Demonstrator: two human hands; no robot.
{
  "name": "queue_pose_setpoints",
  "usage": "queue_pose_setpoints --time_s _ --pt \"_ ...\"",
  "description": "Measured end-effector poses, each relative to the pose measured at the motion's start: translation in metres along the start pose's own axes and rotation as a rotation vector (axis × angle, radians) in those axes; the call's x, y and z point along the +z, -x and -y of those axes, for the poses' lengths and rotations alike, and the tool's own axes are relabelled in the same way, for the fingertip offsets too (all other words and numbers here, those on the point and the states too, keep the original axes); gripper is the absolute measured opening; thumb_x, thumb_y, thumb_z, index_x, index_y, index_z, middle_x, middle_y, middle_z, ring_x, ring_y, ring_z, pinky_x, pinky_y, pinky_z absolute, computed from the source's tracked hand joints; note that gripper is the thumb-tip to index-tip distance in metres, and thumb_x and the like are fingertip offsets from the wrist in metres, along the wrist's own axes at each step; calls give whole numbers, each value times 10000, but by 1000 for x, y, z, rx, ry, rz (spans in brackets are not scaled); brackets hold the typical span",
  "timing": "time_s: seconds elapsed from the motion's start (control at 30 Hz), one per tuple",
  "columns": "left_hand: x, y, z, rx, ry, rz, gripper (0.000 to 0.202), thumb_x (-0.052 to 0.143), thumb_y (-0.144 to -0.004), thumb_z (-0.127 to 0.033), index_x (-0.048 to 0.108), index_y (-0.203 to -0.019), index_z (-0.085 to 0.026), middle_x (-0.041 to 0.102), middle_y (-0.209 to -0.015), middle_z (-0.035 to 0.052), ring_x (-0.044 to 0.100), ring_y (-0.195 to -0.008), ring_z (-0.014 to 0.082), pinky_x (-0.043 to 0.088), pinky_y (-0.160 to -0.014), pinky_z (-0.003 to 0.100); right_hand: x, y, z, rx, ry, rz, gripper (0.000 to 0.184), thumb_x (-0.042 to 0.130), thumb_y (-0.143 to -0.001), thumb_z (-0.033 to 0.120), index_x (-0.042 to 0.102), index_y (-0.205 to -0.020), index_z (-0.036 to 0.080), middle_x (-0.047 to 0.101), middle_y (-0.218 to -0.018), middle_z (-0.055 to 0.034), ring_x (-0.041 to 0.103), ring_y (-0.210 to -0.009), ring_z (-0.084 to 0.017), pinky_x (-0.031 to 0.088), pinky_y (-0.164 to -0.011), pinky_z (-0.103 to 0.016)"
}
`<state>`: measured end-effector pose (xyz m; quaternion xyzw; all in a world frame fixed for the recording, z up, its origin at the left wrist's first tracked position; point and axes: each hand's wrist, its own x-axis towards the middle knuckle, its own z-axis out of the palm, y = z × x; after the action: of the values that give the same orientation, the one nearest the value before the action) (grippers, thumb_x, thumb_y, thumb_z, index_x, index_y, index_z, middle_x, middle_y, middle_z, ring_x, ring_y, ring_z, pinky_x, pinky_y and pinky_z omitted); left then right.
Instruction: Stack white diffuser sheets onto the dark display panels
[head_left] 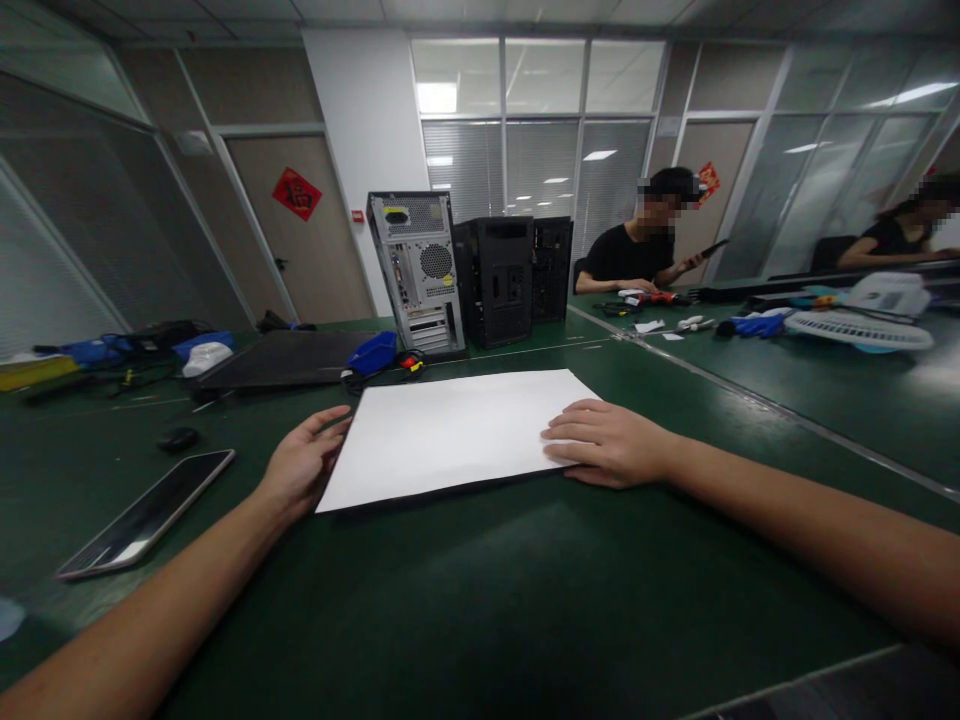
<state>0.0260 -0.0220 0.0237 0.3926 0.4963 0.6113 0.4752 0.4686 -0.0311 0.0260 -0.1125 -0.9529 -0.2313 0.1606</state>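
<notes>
Centre of the frame, a flat white rectangular sheet lies over the dark green tabletop! The right hand stretches its fingers across the sheet's right end; the left hand curls loosely at the left edge (a firm grip on either side? can't tell). Probably light, bendable, easily creased: best held by opposite edges.

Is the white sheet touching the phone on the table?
No, the phone lies apart from the white sheet, with the left hand between them.
</notes>
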Motion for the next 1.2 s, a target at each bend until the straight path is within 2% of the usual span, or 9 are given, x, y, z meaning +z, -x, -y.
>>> queue_pose_setpoints --time_s 0.17,0.27,0.4,0.6,0.67,0.77,0.9,1.03,1.2 --pt "-7 -3 5 71 -184 91 433 715 -672 -30 653 -1063 -204 721 -1188 90 721 -659 150 568 -531 249 0 0 5 -120 142 -71 164 588 -924 173 647 -1073 140 696 -994 -86 635 -888 -183 501 -823 -366" --pt "-12 -7 7 155 -292 126 507 809 -583 -119 675 -1063 -211 685 -1282 101 732 -774 179 562 -566 245 1 3 6 -133 179 -109 152 599 -916 164 645 -1057 130 693 -956 -81 628 -830 -172 504 -776 -353" --pt "-14 -11 8 259 -425 116 483 863 -480 -206 721 -942 -185 734 -1178 114 718 -960 261 571 -673 282 -2 6 3 -118 196 -167 182 615 -905 168 642 -1082 137 700 -989 -81 634 -855 -170 512 -777 -349" --pt "-9 -9 14 181 -392 49 367 840 -528 -320 743 -847 -167 778 -939 78 707 -669 199 513 -511 261 -9 9 -2 -22 251 -206 244 636 -885 206 631 -1120 142 692 -1043 -94 635 -947 -202 519 -805 -372" --pt "-6 -5 14 198 -429 54 343 842 -539 -309 755 -840 -171 782 -969 82 723 -734 214 529 -554 265 -6 8 0 13 265 -202 225 623 -894 232 622 -1100 142 671 -1076 -109 622 -993 -222 519 -825 -394" --pt "1 6 13 242 -518 101 355 850 -547 -298 778 -877 -190 769 -1106 96 728 -953 272 568 -729 319 2 5 7 19 262 -199 133 579 -926 233 605 -1033 158 646 -1062 -107 607 -1007 -220 513 -828 -401" --pt "8 17 9 281 -567 64 333 844 -564 -281 788 -883 -206 727 -1237 106 680 -1117 307 541 -900 382 9 -2 13 -25 255 -218 76 568 -933 175 600 -1002 165 647 -991 -87 606 -950 -200 501 -801 -380" --pt "10 22 7 278 -623 45 320 834 -580 -300 798 -884 -207 675 -1332 117 651 -1174 334 523 -949 421 5 -3 13 -57 230 -237 50 596 -913 149 618 -958 143 663 -945 -83 610 -880 -189 500 -753 -352" --pt "15 25 2 316 -616 43 295 816 -603 -322 805 -876 -212 746 -1196 104 681 -1112 333 537 -926 432 -1 5 5 19 182 -309 69 607 -899 120 631 -960 140 674 -919 -77 608 -850 -187 510 -733 -351"
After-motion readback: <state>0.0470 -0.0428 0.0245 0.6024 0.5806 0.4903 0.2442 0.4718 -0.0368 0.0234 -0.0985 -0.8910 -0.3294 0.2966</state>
